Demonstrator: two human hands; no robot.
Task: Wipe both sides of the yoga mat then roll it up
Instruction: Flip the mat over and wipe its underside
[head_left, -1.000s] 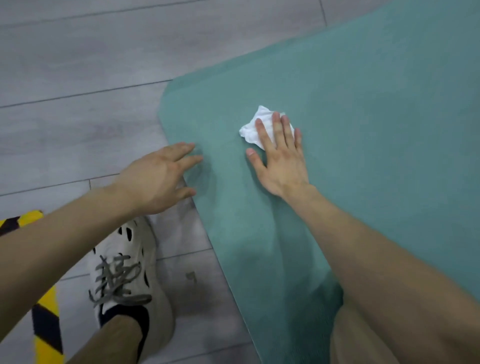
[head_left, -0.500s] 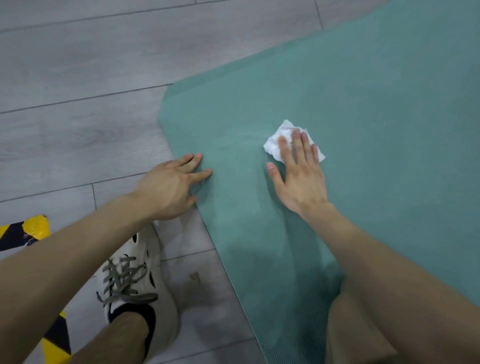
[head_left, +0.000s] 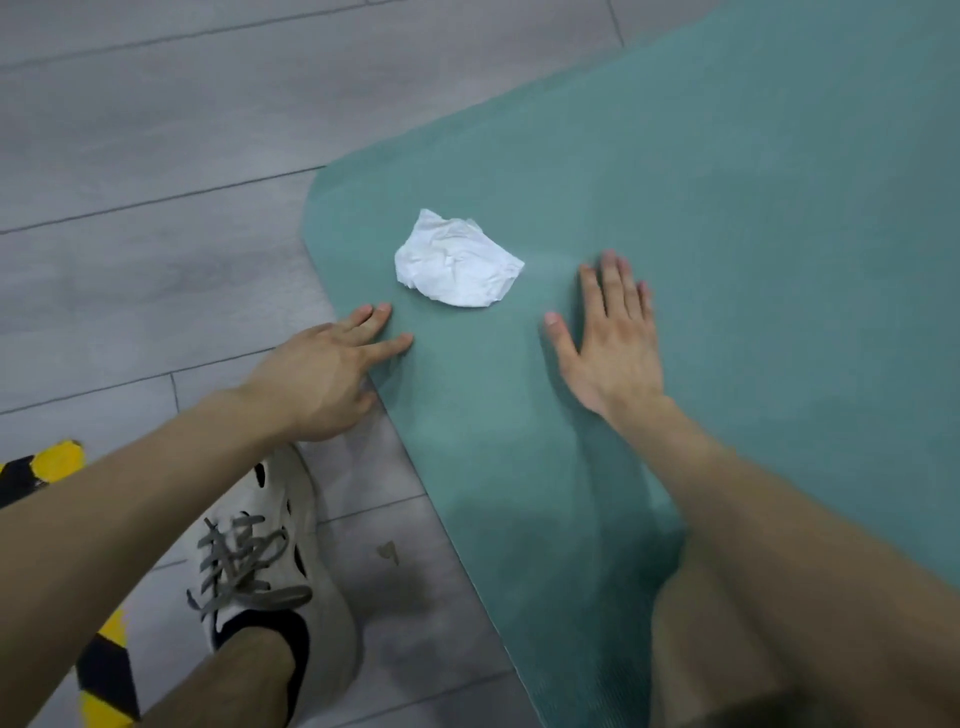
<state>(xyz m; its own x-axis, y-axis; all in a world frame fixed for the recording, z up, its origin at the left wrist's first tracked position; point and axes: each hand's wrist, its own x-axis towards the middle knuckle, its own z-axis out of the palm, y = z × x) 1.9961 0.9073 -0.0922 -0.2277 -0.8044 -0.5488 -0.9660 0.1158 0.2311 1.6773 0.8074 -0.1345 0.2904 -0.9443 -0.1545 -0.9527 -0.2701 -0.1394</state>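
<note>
A teal yoga mat (head_left: 727, 218) lies flat on the grey floor and fills the right side of the view. A crumpled white tissue (head_left: 457, 260) rests loose on the mat near its rounded corner. My right hand (head_left: 613, 338) lies flat on the mat to the right of the tissue, fingers spread, apart from it. My left hand (head_left: 327, 374) rests at the mat's left edge, fingertips on the mat, holding nothing.
Grey wood-plank floor (head_left: 156, 130) stretches to the left and far side. My white shoe with grey laces (head_left: 270, 561) stands beside the mat's edge. Yellow-and-black tape (head_left: 104, 670) marks the floor at lower left. My right knee (head_left: 727, 649) rests on the mat.
My right hand has let go of the tissue and slid to the right. The tissue now lies uncovered on the mat. My left hand has moved onto the mat's edge.
</note>
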